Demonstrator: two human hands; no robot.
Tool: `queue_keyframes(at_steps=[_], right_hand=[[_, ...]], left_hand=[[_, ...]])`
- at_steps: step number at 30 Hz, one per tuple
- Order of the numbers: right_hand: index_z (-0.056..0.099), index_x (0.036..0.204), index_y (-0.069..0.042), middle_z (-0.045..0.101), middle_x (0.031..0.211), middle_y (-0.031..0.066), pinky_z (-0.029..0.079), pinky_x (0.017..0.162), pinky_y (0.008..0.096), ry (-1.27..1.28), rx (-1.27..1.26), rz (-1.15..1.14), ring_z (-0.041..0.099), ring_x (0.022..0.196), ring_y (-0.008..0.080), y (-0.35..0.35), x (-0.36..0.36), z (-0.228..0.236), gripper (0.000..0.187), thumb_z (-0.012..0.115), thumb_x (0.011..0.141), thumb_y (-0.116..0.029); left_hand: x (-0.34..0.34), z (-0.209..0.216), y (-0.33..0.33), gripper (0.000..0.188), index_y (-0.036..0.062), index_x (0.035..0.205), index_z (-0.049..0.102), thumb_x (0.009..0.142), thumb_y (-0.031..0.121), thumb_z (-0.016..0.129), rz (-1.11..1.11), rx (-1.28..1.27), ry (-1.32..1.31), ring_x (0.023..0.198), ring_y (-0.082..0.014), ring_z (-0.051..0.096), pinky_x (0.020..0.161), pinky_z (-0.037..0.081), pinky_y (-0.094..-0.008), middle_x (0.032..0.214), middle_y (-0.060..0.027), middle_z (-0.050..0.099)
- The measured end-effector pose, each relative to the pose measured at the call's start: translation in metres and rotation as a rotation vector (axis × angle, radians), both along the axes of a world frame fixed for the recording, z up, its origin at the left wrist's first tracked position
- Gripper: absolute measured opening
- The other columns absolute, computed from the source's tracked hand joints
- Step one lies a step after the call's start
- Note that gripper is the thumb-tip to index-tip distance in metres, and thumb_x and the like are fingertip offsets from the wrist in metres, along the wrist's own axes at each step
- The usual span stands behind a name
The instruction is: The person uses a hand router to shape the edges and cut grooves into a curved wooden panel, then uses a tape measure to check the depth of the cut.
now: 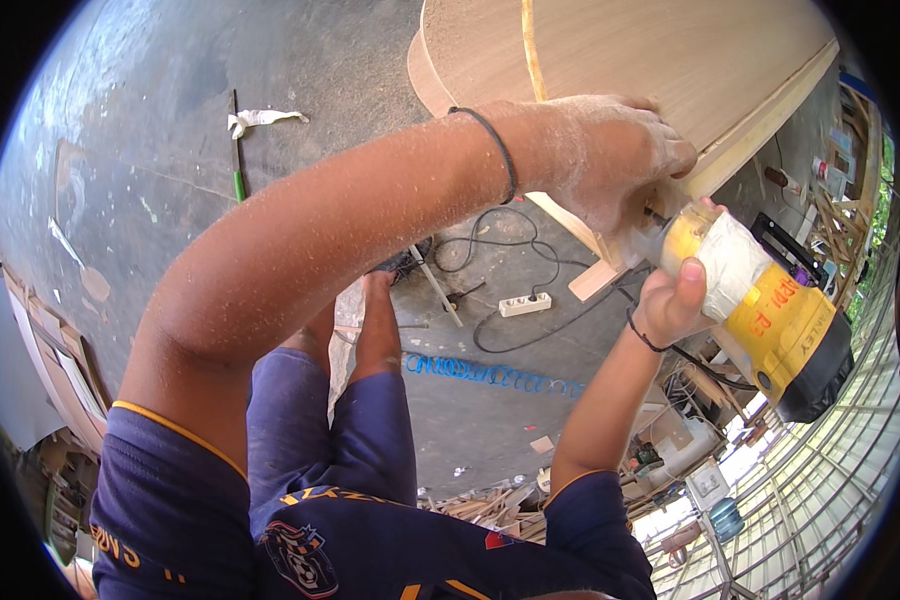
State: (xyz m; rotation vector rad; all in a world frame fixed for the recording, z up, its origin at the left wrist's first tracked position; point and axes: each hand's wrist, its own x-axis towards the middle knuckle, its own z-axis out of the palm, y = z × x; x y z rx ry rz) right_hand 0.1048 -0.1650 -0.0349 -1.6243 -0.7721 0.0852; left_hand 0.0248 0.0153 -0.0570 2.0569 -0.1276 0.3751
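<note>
Above grey floor (490, 430), our right hand (673, 300) is gripping a tool (765, 310); our left hand (620, 150), hold unclear, is sitting at its nose (681, 232).

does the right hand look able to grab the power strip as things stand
Probably not: the right hand is holding the yellow tool, while the power strip lies down on the floor, so it would likely need freeing and lowering first.
</note>
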Motion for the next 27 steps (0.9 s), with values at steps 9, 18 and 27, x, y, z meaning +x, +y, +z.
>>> queue_keyframes(at_steps=[9, 18, 27], right_hand=[[0.021, 0.140, 0.000, 0.047, 0.125, 0.0265, 0.044, 0.097, 0.0512, -0.036, -0.018, 0.030, 0.053, 0.113, 0.0404, -0.007, -0.001, -0.002, 0.088, 0.071, 0.074, -0.031], [0.020, 0.141, -0.002, 0.047, 0.125, 0.0267, 0.043, 0.097, 0.0520, -0.044, -0.030, 0.058, 0.051, 0.113, 0.0419, -0.011, 0.012, -0.006, 0.089, 0.069, 0.074, -0.033], [0.020, 0.139, -0.002, 0.047, 0.124, 0.0272, 0.043, 0.097, 0.0519, -0.064, -0.025, 0.059, 0.052, 0.112, 0.0422, -0.008, 0.017, -0.008, 0.088, 0.071, 0.073, -0.032]], left_hand=[[0.000, 0.008, 0.006, 0.056, 0.0017, 0.107, 0.055, 0.057, 0.011, 0.079, -0.080, 0.014, 0.039, 0.104, -0.0317, 0.060, 0.103, 0.040, -0.0367, 0.094, -0.0157, 0.064], [0.002, 0.002, 0.000, 0.052, 0.0002, 0.106, 0.055, 0.059, 0.007, 0.078, -0.027, 0.001, -0.016, 0.107, -0.0328, 0.058, 0.104, 0.039, -0.0388, 0.097, -0.0149, 0.064], [0.006, 0.002, 0.001, 0.044, 0.0013, 0.102, 0.056, 0.063, 0.009, 0.077, -0.009, 0.043, 0.015, 0.106, -0.0322, 0.058, 0.101, 0.042, -0.0387, 0.098, -0.0139, 0.063]])
